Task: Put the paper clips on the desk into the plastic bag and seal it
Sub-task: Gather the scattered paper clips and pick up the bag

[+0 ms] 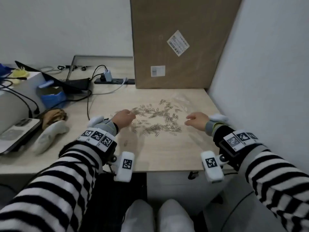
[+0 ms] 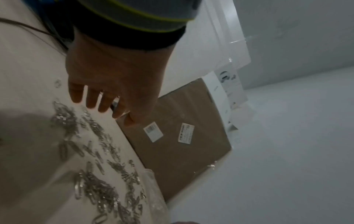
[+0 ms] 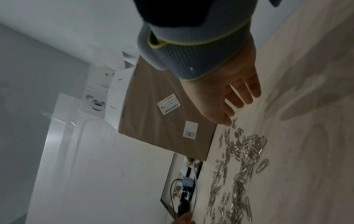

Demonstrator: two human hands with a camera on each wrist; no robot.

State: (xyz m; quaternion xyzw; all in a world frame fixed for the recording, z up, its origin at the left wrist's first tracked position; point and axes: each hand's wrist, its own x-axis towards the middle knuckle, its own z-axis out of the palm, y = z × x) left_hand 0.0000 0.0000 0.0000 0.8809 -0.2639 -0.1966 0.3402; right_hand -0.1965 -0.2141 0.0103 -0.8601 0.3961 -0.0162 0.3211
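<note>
Several silver paper clips (image 1: 155, 118) lie scattered in a loose heap on the light wooden desk (image 1: 158, 153). A clear plastic bag (image 1: 181, 102) lies flat just beyond the heap at its right, hard to make out. My left hand (image 1: 124, 118) hovers over the heap's left edge with its fingers stretched toward the clips (image 2: 99, 166). A shiny bit shows between two left fingers (image 2: 103, 104); I cannot tell what it is. My right hand (image 1: 194, 119) hangs at the heap's right side, fingers relaxed and empty, fingertips (image 3: 247, 97) close to the nearest clips (image 3: 243, 151).
A tall cardboard box (image 1: 180, 42) stands at the desk's back against the right wall. A power strip (image 1: 115, 80) with cables lies behind the clips at left. A phone (image 1: 15, 133), a white curved object (image 1: 48, 136) and a blue box (image 1: 53, 97) crowd the left side.
</note>
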